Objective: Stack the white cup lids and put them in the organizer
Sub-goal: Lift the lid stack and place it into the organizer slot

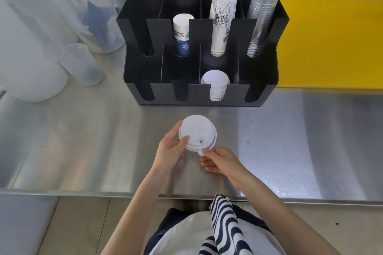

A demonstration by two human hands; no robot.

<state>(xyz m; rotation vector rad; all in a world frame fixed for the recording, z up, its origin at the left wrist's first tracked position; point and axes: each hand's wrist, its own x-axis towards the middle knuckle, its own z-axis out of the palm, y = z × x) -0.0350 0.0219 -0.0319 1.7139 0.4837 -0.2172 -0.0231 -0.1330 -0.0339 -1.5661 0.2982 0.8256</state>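
Note:
A small stack of white cup lids (196, 132) is held just above the steel counter, in front of the black organizer (259, 76). My left hand (170, 149) grips the stack's left side, thumb on the top lid. My right hand (219, 161) pinches the stack's near edge at a small tab. Another stack of white lids (215, 85) stands in the organizer's front row, third compartment from the left.
The organizer's back row holds a blue-printed paper cup stack (182, 35), a tall white printed cup stack (220, 20) and clear plastic cups (260, 23). Translucent plastic containers (83, 64) stand at the left. A yellow board (331, 43) lies at the right.

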